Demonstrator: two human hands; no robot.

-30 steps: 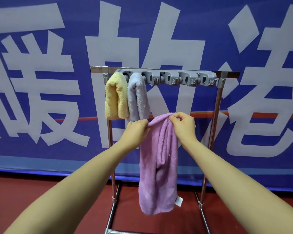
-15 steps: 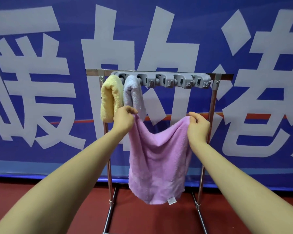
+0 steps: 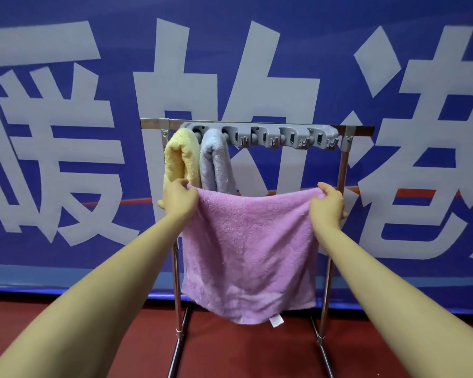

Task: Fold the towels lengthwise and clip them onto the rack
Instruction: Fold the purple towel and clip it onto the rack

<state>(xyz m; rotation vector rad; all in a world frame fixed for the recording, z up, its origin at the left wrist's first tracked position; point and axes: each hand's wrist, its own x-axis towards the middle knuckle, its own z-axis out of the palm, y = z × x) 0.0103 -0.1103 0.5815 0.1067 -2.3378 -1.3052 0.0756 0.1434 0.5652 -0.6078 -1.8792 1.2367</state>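
Note:
A pink towel (image 3: 249, 249) hangs spread flat in front of the metal rack (image 3: 342, 170). My left hand (image 3: 179, 199) pinches its top left corner and my right hand (image 3: 327, 204) pinches its top right corner, so the top edge is stretched between them. A small white label shows at the towel's bottom edge. On the rack's grey clip strip (image 3: 279, 136), a folded yellow towel (image 3: 180, 159) and a folded grey towel (image 3: 216, 162) hang from the two leftmost clips. The clips further right hold nothing.
A blue banner (image 3: 66, 132) with large white characters fills the wall behind the rack. The rack's legs stand on a dark red floor (image 3: 243, 356).
The pink towel was bunched narrow between my hands. My hands have moved apart, left and right, and spread it to full width.

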